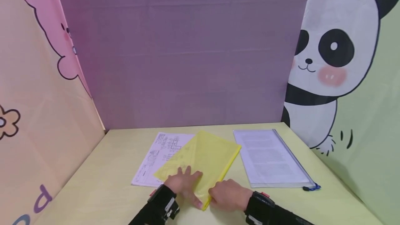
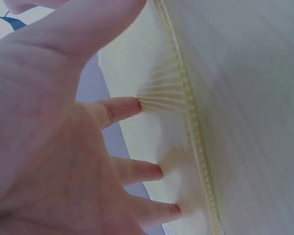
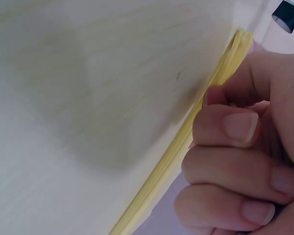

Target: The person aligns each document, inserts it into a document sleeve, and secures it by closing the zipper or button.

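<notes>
A yellow translucent document pouch (image 1: 212, 155) lies at a slant on the table, with a thick bright-yellow edge along its right side. My left hand (image 1: 185, 184) rests on its near left part, fingers spread. In the left wrist view those fingertips (image 2: 171, 210) press on the pouch, beside its ribbed edge strip (image 2: 191, 107). My right hand (image 1: 230, 195) is at the near end of the yellow edge, with fingers curled. The right wrist view shows thumb and forefinger pinching at the layered yellow edge (image 3: 161, 166); whatever small part they grip is hidden.
A printed sheet with diagrams (image 1: 148, 164) lies partly under the pouch on the left. To the right lies a clear document pouch (image 1: 272, 162) with printed pages inside, a dark edge strip and a blue cord (image 1: 312, 187). A purple panel (image 1: 193, 51) stands behind the table (image 1: 103, 180).
</notes>
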The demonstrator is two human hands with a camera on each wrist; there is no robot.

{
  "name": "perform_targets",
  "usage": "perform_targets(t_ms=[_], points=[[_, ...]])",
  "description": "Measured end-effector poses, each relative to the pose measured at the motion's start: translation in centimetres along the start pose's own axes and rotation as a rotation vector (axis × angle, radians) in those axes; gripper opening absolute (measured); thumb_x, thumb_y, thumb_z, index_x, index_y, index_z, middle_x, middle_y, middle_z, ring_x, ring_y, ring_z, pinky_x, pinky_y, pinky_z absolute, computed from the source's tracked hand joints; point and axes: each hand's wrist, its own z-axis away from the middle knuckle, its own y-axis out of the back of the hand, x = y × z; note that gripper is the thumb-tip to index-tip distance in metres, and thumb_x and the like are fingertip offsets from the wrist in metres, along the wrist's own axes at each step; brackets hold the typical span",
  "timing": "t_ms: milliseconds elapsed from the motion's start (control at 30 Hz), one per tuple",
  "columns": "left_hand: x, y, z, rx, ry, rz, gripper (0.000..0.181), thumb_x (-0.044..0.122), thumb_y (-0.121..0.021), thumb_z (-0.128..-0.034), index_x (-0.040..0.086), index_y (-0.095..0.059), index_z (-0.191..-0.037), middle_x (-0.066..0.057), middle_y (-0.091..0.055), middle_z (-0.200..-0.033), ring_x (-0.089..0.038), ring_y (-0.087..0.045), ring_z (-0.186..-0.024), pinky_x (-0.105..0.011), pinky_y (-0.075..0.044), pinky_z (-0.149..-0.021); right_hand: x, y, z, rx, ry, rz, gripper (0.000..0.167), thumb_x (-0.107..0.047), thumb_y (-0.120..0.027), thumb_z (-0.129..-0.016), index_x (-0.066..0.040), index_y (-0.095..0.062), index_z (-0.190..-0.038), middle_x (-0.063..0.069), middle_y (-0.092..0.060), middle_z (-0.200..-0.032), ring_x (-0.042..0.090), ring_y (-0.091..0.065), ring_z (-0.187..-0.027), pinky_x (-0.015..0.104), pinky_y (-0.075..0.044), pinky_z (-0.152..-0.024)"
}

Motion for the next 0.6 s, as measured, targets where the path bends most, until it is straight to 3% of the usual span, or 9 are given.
perform_targets(t_ms=[200, 600], points=[[0.0, 0.0, -0.1, -0.012, 0.007, 0.001, 0.108, 0.055, -0.093, -0.0606, 0.025, -0.046, -0.152, -0.024, -0.03, -0.161, -0.057, -0.022, -0.145, -0.081, -0.025, -0.104, 0.9, -0.1, -0.2, -0.014, -0.049, -0.026, 0.016, -0.027, -0.066, -0.095, -0.019, -0.063, -0.082, -0.007, -0.049, -0.066, 0.011, -0.046, -0.057, 0.029, -0.041, -0.055], [-0.1, 0.1, -0.2, -0.027, 0.017, 0.01, 0.109, 0.055, -0.093, -0.0602, 0.026, -0.044, -0.154, -0.023, -0.028, -0.163, -0.056, -0.021, -0.146, -0.08, -0.024, -0.106, 2.2, -0.2, -0.3, 0.02, -0.061, -0.031, 0.018, -0.024, -0.066, -0.094, -0.018, -0.06, -0.079, -0.006, -0.051, -0.067, 0.012, -0.048, -0.058, 0.031, -0.044, -0.055]])
